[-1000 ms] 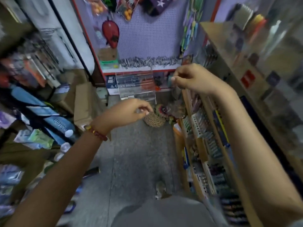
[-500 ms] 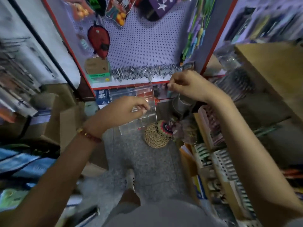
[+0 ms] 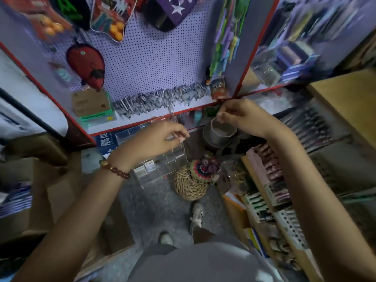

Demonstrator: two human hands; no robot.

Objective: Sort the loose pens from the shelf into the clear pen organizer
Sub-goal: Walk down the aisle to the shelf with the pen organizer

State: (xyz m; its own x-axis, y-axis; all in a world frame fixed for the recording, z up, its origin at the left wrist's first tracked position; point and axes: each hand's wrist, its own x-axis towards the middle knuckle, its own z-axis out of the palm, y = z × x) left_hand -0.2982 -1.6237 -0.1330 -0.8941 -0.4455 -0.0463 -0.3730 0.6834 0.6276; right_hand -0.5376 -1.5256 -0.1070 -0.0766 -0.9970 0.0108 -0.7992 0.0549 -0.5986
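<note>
My left hand is curled round the top edge of the clear pen organizer; my thumb and fingers pinch it, and I hold it up in the air, tilted, just under the shelf; a bead bracelet is on that wrist. My right hand is up by the red front edge of the shelf, apart from the organizer; its fingers are curled with the tips pressed close together; I cannot tell if there is something between them. The loose pens lie in a long row on the white shelf, against the board with little holes; a brown box stands at the left end of the row. A grey cup is below my right hand; a round woven basket sits on the floor below the organizer.
</note>
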